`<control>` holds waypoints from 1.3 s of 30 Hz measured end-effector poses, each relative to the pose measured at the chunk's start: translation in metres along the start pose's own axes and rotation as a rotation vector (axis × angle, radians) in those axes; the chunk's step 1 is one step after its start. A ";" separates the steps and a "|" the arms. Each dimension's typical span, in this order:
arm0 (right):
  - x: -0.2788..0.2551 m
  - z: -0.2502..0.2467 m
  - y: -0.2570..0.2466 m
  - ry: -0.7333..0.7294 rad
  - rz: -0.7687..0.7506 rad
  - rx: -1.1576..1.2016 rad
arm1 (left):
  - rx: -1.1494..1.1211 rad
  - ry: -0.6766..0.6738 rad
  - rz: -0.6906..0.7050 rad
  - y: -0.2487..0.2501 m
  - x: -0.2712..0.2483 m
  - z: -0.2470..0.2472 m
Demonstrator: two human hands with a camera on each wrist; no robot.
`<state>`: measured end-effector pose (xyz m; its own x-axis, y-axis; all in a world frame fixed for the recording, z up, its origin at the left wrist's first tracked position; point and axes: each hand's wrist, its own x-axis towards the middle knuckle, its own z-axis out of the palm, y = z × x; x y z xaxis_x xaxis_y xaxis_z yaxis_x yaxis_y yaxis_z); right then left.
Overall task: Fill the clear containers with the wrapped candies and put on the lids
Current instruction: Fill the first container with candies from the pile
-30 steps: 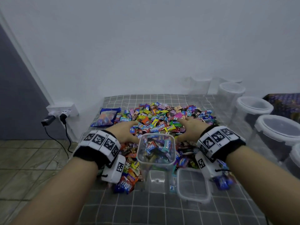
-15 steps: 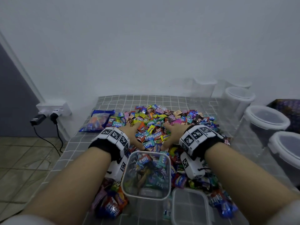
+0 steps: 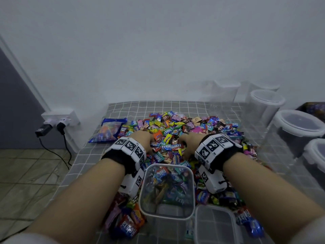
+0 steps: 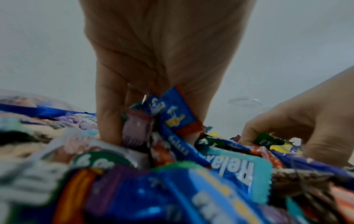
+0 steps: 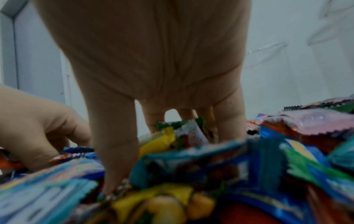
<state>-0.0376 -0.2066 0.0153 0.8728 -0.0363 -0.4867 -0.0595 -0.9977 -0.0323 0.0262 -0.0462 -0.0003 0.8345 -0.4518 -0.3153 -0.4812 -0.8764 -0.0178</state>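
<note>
Nearest me on the grid-patterned table (image 3: 91,152), a loose lid (image 3: 215,224) lies flat just right of the open clear container (image 3: 167,191), which is partly filled with wrapped candies. I take that container as my landmark. Just beyond it, my left hand (image 3: 142,140) and right hand (image 3: 190,143) dig into the candy pile (image 3: 175,129), one either side. Through the left wrist camera I see the left fingers (image 4: 109,109) curled around several wrappers. My right hand's fingers (image 5: 114,136) are sunk in the candies, loosely bent; I cannot tell whether they grip any. Beyond-left of the container lies a blue candy bag (image 3: 107,131). To its right stand lidded containers (image 3: 297,127).
</note>
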 end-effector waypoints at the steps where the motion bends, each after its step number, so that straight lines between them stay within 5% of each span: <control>1: 0.001 0.000 0.000 0.004 -0.003 0.001 | -0.008 0.012 -0.003 -0.001 0.000 0.000; 21: -0.012 -0.013 0.003 0.257 0.043 0.182 | -0.337 0.234 0.024 -0.008 -0.012 -0.032; 39: -0.126 -0.036 -0.009 0.733 -0.298 0.480 | -0.766 0.444 0.183 0.005 -0.091 -0.053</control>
<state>-0.1292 -0.1948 0.1082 0.9628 0.0272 0.2688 0.1651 -0.8468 -0.5056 -0.0377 -0.0186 0.0785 0.8654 -0.4789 0.1474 -0.4393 -0.5835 0.6831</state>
